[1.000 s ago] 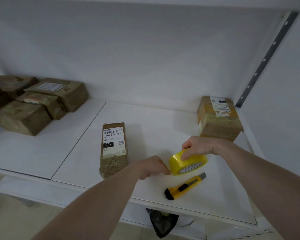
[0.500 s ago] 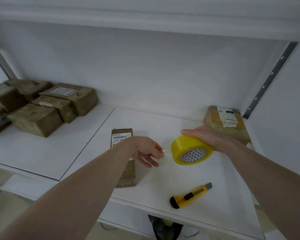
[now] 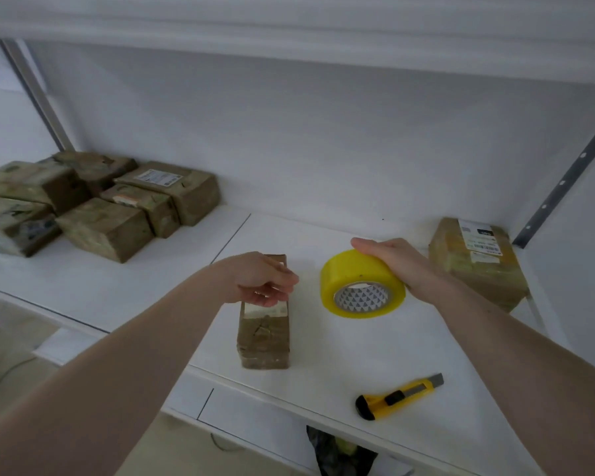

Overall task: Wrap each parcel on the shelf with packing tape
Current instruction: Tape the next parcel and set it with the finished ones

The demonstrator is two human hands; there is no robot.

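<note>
Parcel [image 3: 264,334] label half hidden by left hand [image 3: 260,281], grip unclear; right hand [image 3: 390,261] clasps tape roll [image 3: 361,286].

A yellow utility knife [image 3: 400,396] lies flat near the front edge of the white shelf [image 3: 340,345], its grey blade end pointing right and away. A perforated grey metal upright [image 3: 564,182] runs up the right corner. Below the shelf's front edge, a dark crumpled bag [image 3: 340,453] shows.
</note>
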